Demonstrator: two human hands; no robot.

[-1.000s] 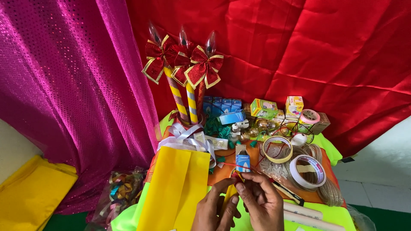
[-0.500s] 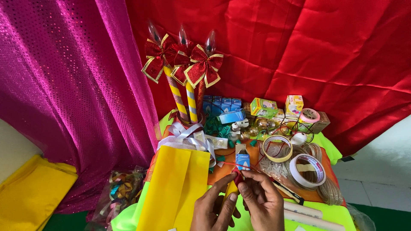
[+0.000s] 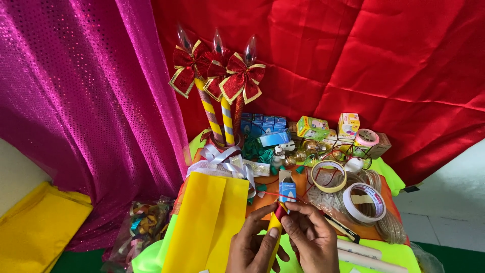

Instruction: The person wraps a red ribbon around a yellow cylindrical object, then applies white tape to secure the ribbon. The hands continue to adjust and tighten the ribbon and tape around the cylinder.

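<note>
Fingers [image 3: 275, 233] pinching yellow tube [image 3: 273, 240], red wire [image 3: 270, 194]

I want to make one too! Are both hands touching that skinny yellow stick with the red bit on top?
Touching. The head view shows the left hand and right hand both pinching the thin yellow stick near its red tip.

Small table [image 3: 391, 174] covered in neon-green cloth, with an orange sheet [image 3: 262, 199] laid over its middle. Resting on it: a folded yellow paper sheet [image 3: 209, 222] at the left; a coil of silver ribbon [image 3: 222, 159] behind the sheet; two tape rolls, one cream [image 3: 328, 176] and one white [image 3: 364, 202], at the right; small blue boxes [image 3: 262, 124] and green-and-yellow cartons [image 3: 313, 127] along the back edge; pale tubes [image 3: 371, 255] at the front right corner.
</note>
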